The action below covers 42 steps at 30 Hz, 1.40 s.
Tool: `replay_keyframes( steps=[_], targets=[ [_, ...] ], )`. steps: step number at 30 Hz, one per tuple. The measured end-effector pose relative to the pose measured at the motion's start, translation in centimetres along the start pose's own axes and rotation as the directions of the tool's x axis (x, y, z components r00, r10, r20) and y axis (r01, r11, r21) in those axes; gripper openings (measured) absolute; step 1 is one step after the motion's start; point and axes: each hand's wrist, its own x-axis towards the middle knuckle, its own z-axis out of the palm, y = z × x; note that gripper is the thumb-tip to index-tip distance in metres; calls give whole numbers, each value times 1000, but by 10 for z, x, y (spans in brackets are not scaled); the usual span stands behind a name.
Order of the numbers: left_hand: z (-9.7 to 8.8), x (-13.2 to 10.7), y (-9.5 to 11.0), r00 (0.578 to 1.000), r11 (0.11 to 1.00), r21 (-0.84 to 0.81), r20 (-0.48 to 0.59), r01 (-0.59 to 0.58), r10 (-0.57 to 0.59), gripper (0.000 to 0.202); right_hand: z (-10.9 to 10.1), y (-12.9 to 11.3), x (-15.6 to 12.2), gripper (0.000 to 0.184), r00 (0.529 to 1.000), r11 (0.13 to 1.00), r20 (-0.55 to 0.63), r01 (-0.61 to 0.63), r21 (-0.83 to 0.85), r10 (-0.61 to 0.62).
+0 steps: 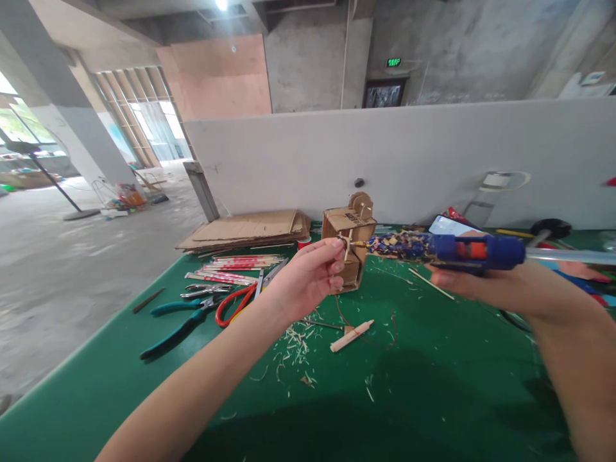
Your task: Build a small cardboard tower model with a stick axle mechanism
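Observation:
My right hand (462,282) is wrapped around a blue hot glue gun (500,251), whose nozzle end is crusted with old glue and scraps. A clear glue stick (568,255) sticks out of the gun's back. My left hand (317,269) is closed in a pinch at the nozzle tip; the small dark piece (342,242) at its fingertips is too small to name. Just behind stands a cardboard box (350,221) with round cardboard discs (360,204) on top. Below the hands, a pale wooden piece (352,336) and a thin red wire (339,309) lie on the green table (409,398).
Left of my left arm lie teal-handled pliers (180,321), red-handled scissors (235,305) and bundled sticks (240,263). Flat cardboard sheets (245,228) are stacked behind them. Wood shavings (296,346) litter the middle. A white partition (409,160) closes the back edge; a phone (450,226) rests at right.

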Motion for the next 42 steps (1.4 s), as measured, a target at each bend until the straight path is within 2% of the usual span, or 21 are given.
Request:
replay_keyframes(
  steps=[3,7,11,17,23,29,33,39,42],
  targets=[
    [0,0,0,1000,1000,-12,7,2,-2,16,-1,2,0,47,998,997,60,-23,-79,28],
    [0,0,0,1000,1000,-15,23,-5,5,16,-2,4,0,52,996,985,39,-68,-156,75],
    [1,0,0,1000,1000,-15,6,1,-1,16,-1,3,-2,52,992,986,21,-122,-116,126],
    [0,0,0,1000,1000,-9,-17,-1,1,17,0,0,-1,50,990,990,80,-111,-91,118],
    [-1,2,0,1000,1000,-28,-10,5,-5,15,-1,0,-2,49,987,998,159,-22,-63,32],
    [0,-1,1,1000,1000,-25,-5,12,-12,15,-1,-3,-2,49,992,991,78,-90,-98,98],
    [0,-1,0,1000,999,-31,9,14,-14,15,-2,-2,-1,57,994,976,-35,-106,-190,101],
    [0,0,-1,999,999,-28,21,25,-24,15,-2,3,-1,61,994,970,9,-104,-221,108],
    [1,-1,0,1000,999,-33,-1,26,-26,15,-2,1,-1,63,992,967,-46,-122,-223,114]
  ],
)
